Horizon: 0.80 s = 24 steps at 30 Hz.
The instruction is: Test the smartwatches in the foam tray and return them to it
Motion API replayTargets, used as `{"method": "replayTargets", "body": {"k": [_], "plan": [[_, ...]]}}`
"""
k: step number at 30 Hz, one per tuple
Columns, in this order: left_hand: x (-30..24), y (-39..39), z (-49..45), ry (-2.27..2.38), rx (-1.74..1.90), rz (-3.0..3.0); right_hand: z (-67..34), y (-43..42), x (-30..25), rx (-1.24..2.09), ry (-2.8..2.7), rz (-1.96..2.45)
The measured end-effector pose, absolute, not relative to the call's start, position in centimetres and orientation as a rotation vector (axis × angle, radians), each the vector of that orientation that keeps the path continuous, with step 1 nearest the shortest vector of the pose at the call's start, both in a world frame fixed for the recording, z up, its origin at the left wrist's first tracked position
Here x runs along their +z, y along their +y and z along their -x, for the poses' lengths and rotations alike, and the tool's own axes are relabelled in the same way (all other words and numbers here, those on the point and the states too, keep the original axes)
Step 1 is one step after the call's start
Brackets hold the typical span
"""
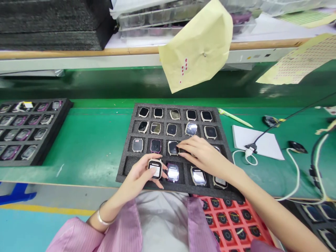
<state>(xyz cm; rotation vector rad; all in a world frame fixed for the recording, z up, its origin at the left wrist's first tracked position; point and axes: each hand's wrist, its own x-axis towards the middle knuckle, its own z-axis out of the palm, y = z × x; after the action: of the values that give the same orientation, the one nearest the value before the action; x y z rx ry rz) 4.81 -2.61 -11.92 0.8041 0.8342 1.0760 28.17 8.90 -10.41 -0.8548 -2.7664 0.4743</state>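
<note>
My left hand (147,171) is closed around a smartwatch case (155,169) with a pale frame and a lit screen showing text, its thumb on the glass. My right hand (201,152) reaches over the black foam tray (162,156), its fingertips pinching the right edge of another pale-framed watch case (172,148) that sits in a compartment with its screen dark. Just right of my left hand, a purple-framed watch (173,172) glows in the front row. Beside it lies a lit pale-framed watch (198,176). My right hand and forearm partly cover watches on the tray's right side.
Another foam tray of watches (39,120) stands at the left. To the right are a green pen (235,117), white paper (257,141) and cables (295,171). A red tray of round parts (231,217) sits below the table edge. Yellow paper (196,49) hangs from the shelf.
</note>
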Motion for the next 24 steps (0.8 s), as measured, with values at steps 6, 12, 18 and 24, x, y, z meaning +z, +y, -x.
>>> {"method": "replayTargets", "body": {"k": [6, 12, 18, 24], "plan": [[-11.8, -3.2, -3.6, 0.936, 1.049, -0.927, -24.1, 8.3, -11.7, 0.25, -2.703, 1.229], [-12.7, -3.4, 1.3, 1.437, 0.8, -1.569, -23.4, 8.1, -12.3, 0.49, -2.518, 1.319], [-10.7, -1.9, 3.8, 1.442, 0.446, -2.104, -24.4, 8.6, -10.2, 1.015, -2.31, 1.027], [-11.3, 2.6, 2.6, 1.724, 0.47, -2.261, -25.0, 9.3, -8.3, 1.667, -1.701, 0.974]]}}
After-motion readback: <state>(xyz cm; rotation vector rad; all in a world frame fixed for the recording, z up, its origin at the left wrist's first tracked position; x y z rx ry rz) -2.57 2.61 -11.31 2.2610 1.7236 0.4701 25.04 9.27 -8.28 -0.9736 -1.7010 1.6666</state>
